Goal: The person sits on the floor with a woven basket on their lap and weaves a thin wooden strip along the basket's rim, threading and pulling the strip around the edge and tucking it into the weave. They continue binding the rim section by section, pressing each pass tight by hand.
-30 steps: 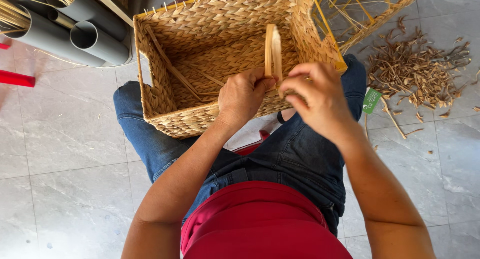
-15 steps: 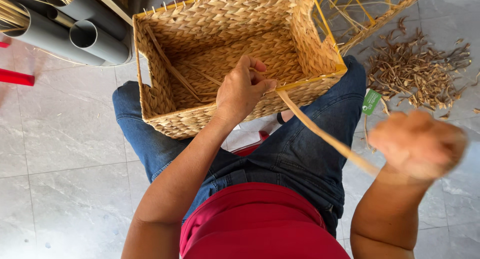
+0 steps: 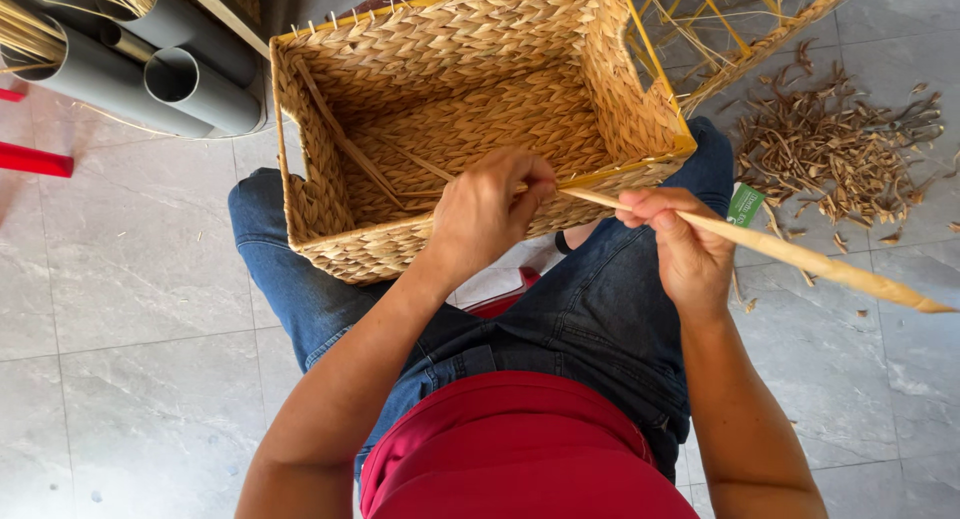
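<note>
Since a moment ago our right hand [image 3: 685,244] swung back in, gripping the reed strand [image 3: 790,254] near the rim; our left hand [image 3: 490,209] pinches it against the woven basket [image 3: 450,109] on our lap, offcuts [image 3: 840,149] beyond.

Bright, even daylight; sharp view with mild wide-angle stretch

Soft light fills the scene with no glare; the grey floor tiles [image 3: 120,309] show only a faint sheen at 9 o'clock. The woven basket [image 3: 470,129] holds a gentle shadow inside its wall at 11 o'clock. Focus is crisp at the centre. The grey pipes [image 3: 190,79] at 10 o'clock and the scraps [image 3: 840,149] at 2 o'clock bow slightly outward.
</note>
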